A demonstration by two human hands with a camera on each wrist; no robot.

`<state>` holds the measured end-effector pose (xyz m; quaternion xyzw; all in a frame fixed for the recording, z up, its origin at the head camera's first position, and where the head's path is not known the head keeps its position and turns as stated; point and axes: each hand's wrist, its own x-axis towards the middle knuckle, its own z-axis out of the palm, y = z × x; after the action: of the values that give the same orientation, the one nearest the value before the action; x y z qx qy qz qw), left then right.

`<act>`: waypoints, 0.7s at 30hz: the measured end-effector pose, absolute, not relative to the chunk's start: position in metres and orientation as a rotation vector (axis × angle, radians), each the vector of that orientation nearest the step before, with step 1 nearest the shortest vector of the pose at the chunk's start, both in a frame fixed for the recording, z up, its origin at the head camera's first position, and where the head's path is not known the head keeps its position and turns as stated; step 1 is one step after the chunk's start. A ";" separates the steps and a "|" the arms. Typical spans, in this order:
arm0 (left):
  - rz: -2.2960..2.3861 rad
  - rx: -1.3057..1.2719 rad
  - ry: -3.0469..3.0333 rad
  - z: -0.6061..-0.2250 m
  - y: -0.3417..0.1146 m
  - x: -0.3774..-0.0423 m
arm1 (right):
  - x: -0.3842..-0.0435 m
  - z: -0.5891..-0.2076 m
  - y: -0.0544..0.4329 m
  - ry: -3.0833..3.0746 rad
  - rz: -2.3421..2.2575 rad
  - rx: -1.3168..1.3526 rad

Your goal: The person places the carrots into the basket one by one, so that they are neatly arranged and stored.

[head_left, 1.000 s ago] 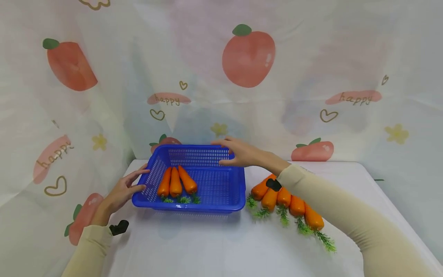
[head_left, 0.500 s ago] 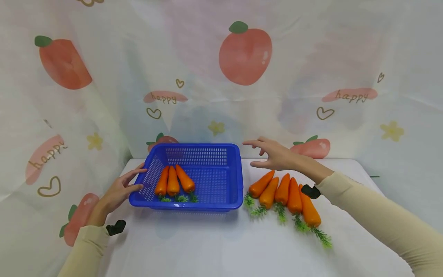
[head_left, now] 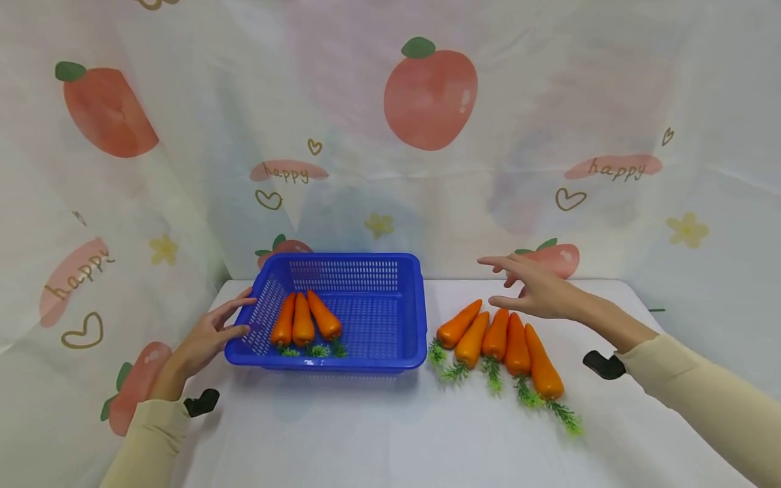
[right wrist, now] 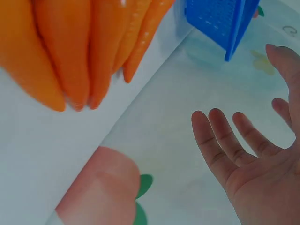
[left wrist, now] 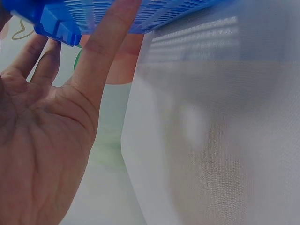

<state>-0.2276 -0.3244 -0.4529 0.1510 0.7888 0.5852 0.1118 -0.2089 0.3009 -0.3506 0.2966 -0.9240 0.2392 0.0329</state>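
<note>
My left hand [head_left: 204, 341] is at the left side of a blue plastic basket [head_left: 342, 364], its fairly straight fingers and thumb resting against the rim. The left wrist view shows the palm and the basket's slotted underside [left wrist: 164, 11]. Three orange carrots [head_left: 303, 322] with green tops lie inside at the left. My right hand [head_left: 543, 288] hovers holding nothing, fingers spread, behind and above several carrots [head_left: 517, 346] fanned out on the table right of the basket. In the right wrist view these carrots [right wrist: 63, 47] point their tips toward the hand [right wrist: 262, 168].
The white-covered table [head_left: 390, 427] meets a cloth backdrop [head_left: 525, 88] printed with fruit, hearts and "happy" at the back, with more cloth at both sides. Black wrist straps [head_left: 604, 364] show at the sleeves.
My right hand has moved right, from over the basket's right rim to above the loose carrots. The left hand stays at the basket, and the carrots keep their places.
</note>
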 end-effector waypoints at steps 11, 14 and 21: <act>1.731 0.448 2.306 -0.453 -0.325 -0.226 | -0.177 -0.378 0.339 -2.827 0.847 0.816; 1.723 0.443 2.308 -0.453 -0.325 -0.226 | -0.170 -0.391 0.347 -2.915 0.933 0.724; 1.718 0.445 2.318 -0.453 -0.325 -0.227 | -0.162 -0.416 0.361 -3.074 1.188 0.540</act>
<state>-0.2269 -0.3248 -0.4531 0.1514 0.7892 0.5847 0.1110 -0.1623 0.3606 -0.4159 0.1609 -0.9160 0.3540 -0.0988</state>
